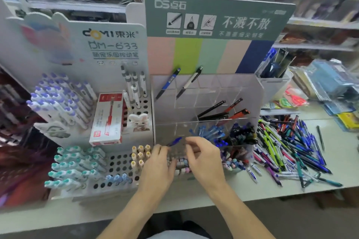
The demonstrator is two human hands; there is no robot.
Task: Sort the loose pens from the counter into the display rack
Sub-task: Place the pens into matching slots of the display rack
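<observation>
A clear acrylic display rack (pixel 252 91) with a green header card stands mid-counter; its compartments hold blue, black and red pens. My left hand (pixel 158 165) pinches a blue pen (pixel 174 141) at the rack's lower front row. My right hand (pixel 204 159) sits just beside it with fingers curled over the same front compartments; whether it holds anything is hidden by blur. A big heap of loose pens (pixel 287 147) lies on the counter right of the rack.
A white holed pen stand (pixel 120 163) with purple, teal and cream pens stands to the left, a red pen box (pixel 107 118) leaning in it. A white bin (pixel 275 83) and packaged stationery (pixel 330 87) sit back right. Shelves run behind.
</observation>
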